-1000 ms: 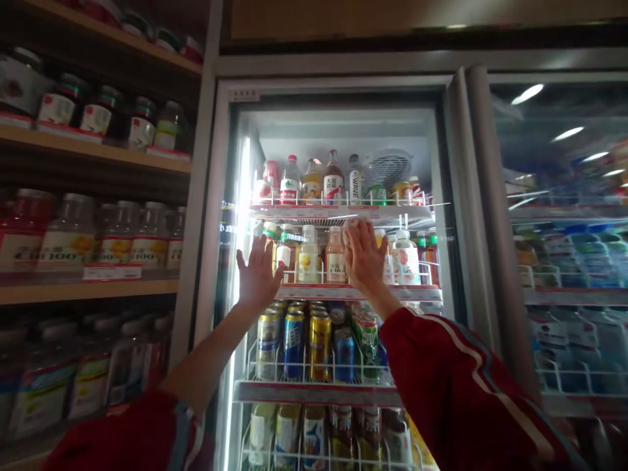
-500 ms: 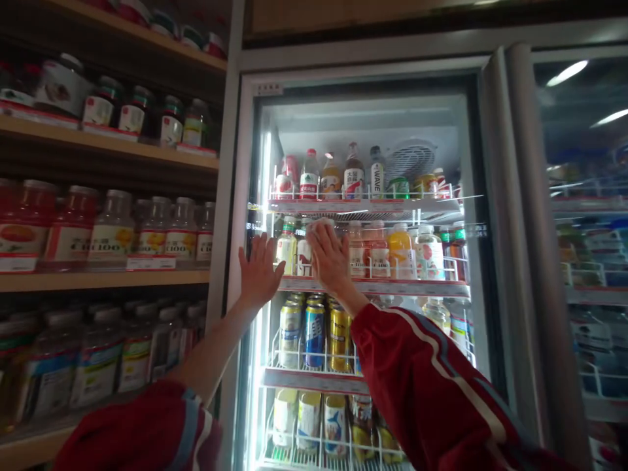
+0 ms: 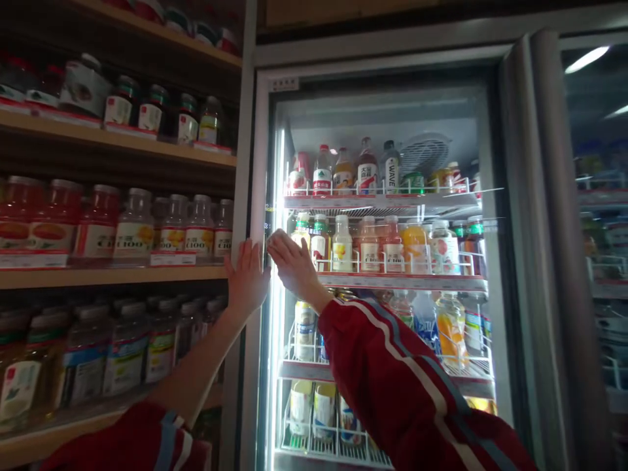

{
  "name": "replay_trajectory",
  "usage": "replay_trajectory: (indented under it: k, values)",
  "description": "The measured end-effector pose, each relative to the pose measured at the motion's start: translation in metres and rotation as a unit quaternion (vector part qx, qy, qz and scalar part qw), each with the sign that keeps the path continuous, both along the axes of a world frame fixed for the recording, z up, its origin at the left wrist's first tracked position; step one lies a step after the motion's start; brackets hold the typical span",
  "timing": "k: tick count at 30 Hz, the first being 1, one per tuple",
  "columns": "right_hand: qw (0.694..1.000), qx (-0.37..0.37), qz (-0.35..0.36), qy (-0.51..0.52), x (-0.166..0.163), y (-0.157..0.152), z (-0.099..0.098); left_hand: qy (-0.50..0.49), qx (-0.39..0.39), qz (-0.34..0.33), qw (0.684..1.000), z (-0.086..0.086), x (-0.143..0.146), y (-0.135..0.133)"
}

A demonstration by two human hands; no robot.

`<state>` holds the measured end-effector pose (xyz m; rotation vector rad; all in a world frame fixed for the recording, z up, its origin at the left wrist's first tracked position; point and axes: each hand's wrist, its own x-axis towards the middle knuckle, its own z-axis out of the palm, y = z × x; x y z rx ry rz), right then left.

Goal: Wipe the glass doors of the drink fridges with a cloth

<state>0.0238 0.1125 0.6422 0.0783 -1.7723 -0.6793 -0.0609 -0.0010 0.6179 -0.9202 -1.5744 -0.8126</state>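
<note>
Both left hand [image 3: 248, 281] and right hand [image 3: 297, 267] are up at the left side of the cooler's glass door [image 3: 383, 101], which stands upright straight ahead, lit drinks [image 3: 342, 243] behind it. Left: palm forward, fingers straight and a little apart, nothing seen in grasp, apparently flat on the door frame [image 3: 261, 163]. Right: fingers close together, slanting left to the pane's edge; a pale bit shows near the tips, can't tell if it's a cloth or if they pinch it. Judging handling: door likely heavy and stiff, glass smooth, slippery to a palm, breakable if knocked, so flat light pressure suits it; firmer hold probably at the metal upright [image 3: 520, 196] on its right, well apart from both hands. Edges: frame just beside the right fingertips, left hand right next to it; past that the wooden shelf [image 3: 118, 279] with bottles [image 3: 135, 226], knockable, so little room leftward. More room rightward and up across the pane; lower down, the right red sleeve [image 3: 392, 379] crosses in front
</note>
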Motion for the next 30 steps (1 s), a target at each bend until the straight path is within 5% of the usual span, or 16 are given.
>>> replay_trajectory:
  k: [4,13,20,30]
  values:
    - [0.999,0.025,-0.009,-0.039,0.013,0.006,-0.005,0.008,0.011,-0.010,1.000,-0.007,-0.005,0.004]
    - [0.980,-0.118,-0.101,0.125,0.090,0.054,-0.005,0.030,-0.003,-0.069,0.997,-0.012,0.016,0.033]
    - [0.996,-0.021,-0.085,-0.001,0.106,0.056,-0.045,0.058,-0.005,-0.105,0.993,-0.009,0.057,0.068]
    - [0.960,-0.160,-0.140,0.181,0.197,0.126,-0.031,0.071,-0.009,-0.118,0.990,-0.016,0.104,0.100]
